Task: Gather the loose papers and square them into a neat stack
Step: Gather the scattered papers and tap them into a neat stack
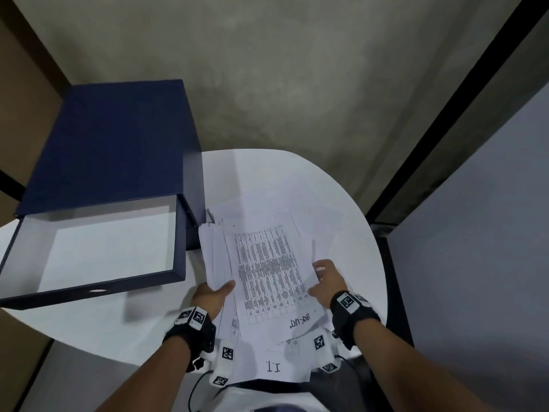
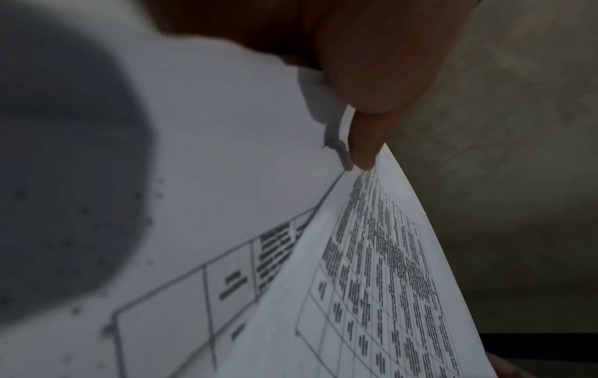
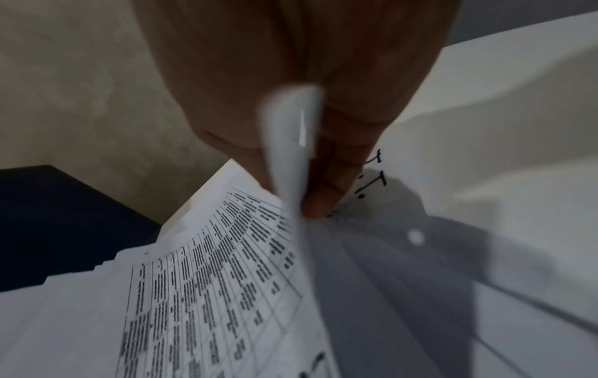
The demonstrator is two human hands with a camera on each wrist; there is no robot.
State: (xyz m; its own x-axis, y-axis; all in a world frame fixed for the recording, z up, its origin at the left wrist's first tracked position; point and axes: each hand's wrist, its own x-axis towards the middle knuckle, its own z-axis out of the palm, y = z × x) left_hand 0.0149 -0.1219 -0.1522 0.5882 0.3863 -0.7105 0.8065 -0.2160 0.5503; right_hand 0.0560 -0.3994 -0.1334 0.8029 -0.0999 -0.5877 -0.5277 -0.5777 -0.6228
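Note:
A fanned bundle of printed papers [image 1: 267,269] is held above the round white table [image 1: 350,209], its top sheet covered by a printed grid. My left hand [image 1: 212,294] grips the bundle's near-left edge, thumb on top. My right hand [image 1: 328,281] pinches the right edge, thumb over the top sheet. The sheets are uneven and stepped along the left and far edges. More loose sheets, one marked "I.T." [image 1: 273,367], lie lower down near my body. The left wrist view shows my thumb [image 2: 365,143] pressed on the papers [image 2: 372,268]; the right wrist view shows fingers [image 3: 327,194] closed on a sheet's edge [image 3: 291,143].
An open dark blue box [image 1: 98,251] with a white inside sits on the table's left, its lid [image 1: 113,144] raised behind it. A grey concrete floor lies beyond the table. A dark-framed grey panel [image 1: 475,233] stands at the right.

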